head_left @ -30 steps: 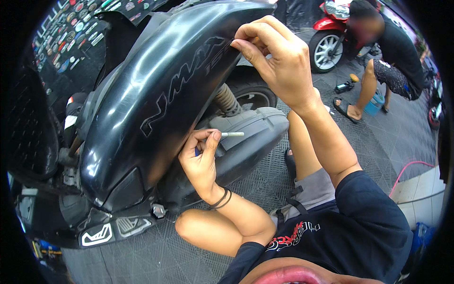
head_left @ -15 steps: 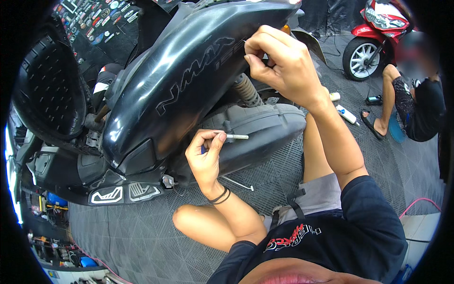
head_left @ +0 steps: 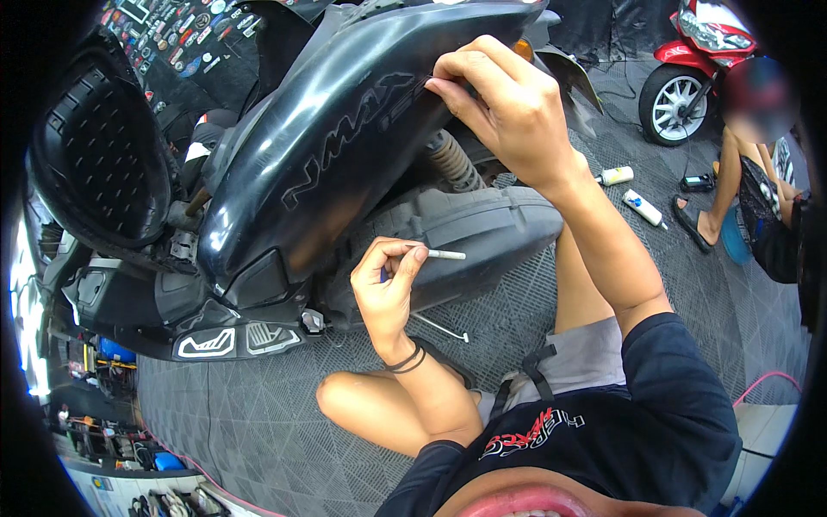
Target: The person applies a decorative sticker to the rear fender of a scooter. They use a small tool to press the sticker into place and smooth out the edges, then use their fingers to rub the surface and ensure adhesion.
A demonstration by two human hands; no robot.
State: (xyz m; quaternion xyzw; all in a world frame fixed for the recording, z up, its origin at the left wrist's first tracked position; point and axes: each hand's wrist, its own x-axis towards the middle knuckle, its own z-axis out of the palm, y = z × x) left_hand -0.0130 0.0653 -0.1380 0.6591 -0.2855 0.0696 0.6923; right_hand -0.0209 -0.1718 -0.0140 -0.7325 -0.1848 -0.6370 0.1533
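Observation:
A glossy black side panel (head_left: 345,112) of a scooter fills the upper middle, with outlined lettering along it. At the far end of the lettering, my right hand (head_left: 508,108) is pinched closed, its fingertips at the panel's surface. What they hold, if anything, is too small to make out. Lower down, in front of the black cover (head_left: 482,220) below the shock absorber (head_left: 457,162), my left hand (head_left: 386,276) grips a thin white stick (head_left: 446,254) resembling a cigarette between thumb and fingers. Something blue shows partly within that hand.
The scooter's seat (head_left: 99,155) is raised at the left. A metal rod (head_left: 441,327) lies on the grey tiled floor (head_left: 258,414). Two white bottles, one of them a squeeze bottle (head_left: 644,208), lie to the right. Beyond them, a person (head_left: 758,189) sits near a red scooter (head_left: 680,90).
My right hand has moved left, its fingertips now against the panel by the lettering. My left hand keeps the white stick, slightly further right in view. The seated person has shifted posture.

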